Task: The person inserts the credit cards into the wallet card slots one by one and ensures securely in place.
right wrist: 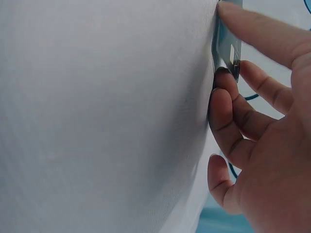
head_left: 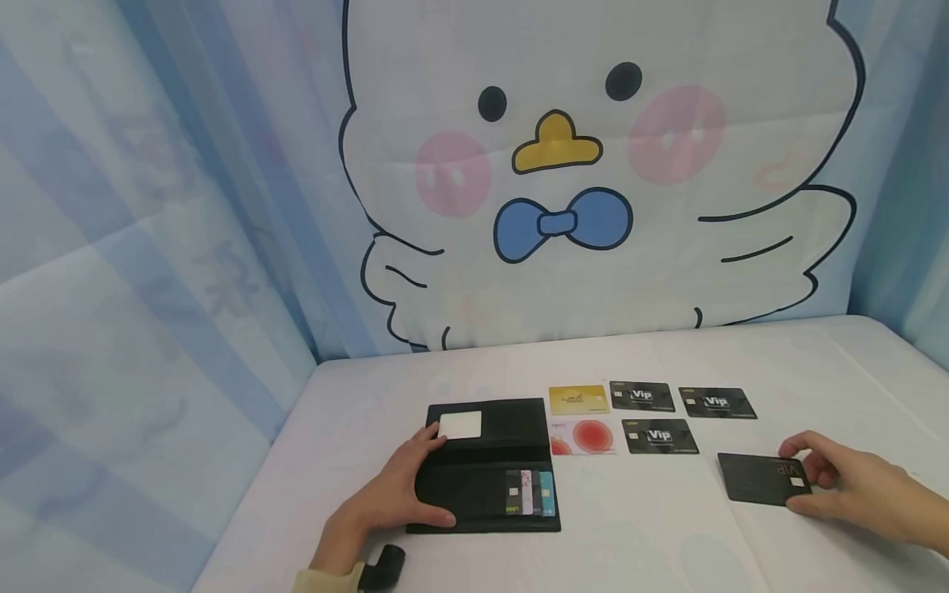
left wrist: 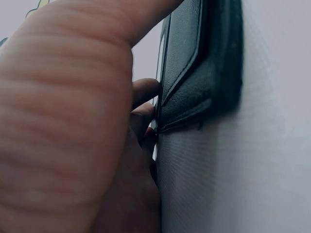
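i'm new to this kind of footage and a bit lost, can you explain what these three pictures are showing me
There's no robot here, just a person's two bare hands. The big picture comes from a camera worn on the head, looking forward and down. The other two come from cameras on the wrists, so one hand looms large in each.

On the white table lies an open black wallet with several cards in its slots. Beside it lie a gold card, a pink-and-white card and three black Vip cards.

The left hand rests on the wallet's edge. The right hand pinches another black card by one end.
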Available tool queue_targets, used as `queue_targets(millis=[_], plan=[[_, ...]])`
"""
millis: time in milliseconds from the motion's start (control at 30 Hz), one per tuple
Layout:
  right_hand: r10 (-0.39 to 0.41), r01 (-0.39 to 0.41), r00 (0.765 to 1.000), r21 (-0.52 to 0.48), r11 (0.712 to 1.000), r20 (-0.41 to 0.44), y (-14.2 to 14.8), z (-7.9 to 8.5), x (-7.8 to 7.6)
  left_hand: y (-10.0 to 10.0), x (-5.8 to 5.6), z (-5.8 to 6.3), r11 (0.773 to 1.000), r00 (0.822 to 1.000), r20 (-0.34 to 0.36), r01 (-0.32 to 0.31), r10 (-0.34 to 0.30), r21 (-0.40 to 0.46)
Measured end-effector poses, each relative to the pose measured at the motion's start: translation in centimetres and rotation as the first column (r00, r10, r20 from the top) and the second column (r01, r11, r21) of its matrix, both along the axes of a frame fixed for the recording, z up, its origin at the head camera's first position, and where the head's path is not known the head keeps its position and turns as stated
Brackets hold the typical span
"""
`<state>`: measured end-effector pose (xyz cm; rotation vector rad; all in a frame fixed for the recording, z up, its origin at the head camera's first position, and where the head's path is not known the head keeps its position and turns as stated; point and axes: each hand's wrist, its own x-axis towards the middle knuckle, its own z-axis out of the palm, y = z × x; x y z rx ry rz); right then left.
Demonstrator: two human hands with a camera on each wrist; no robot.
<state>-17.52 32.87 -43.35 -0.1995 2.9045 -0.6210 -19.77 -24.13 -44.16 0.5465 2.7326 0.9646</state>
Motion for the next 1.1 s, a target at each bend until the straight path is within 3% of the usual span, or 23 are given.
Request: queue_targets(millis=[467,567,667,833,1100], plan=[[0.033,-0.038,0.990,-0.033,0.999,-0.139,0.2,0.0,0.4,0.1,0.2,0.2,1.000,1.000,0.004,-0.012,0.012,-0.010],[0.061,-0.089,0.964,-0.099,0.991,-0.257,0.1,-0.6,0.7,0.1,0.2,0.2,1.000,1.000,0.003,-0.006,0.006,-0.004],[0.069,-0.116,0.948,-0.137,0.984,-0.310,-0.4,-0.7,0.8,0.1,0.1,0.2,1.000,1.000,0.007,-0.003,0.003,0.001],[0.048,-0.099,0.957,-0.167,0.981,-0.286,-2.3,0.2,0.6,0.1,0.2,0.2,1.000,1.000,0.011,-0.009,0.009,-0.004],[0.117,-0.225,0.915,-0.246,0.943,-0.387,-5.7,0.5,0.3,0.0,0.0,0.1,1.000,1.000,0.017,-0.011,0.011,-0.003]])
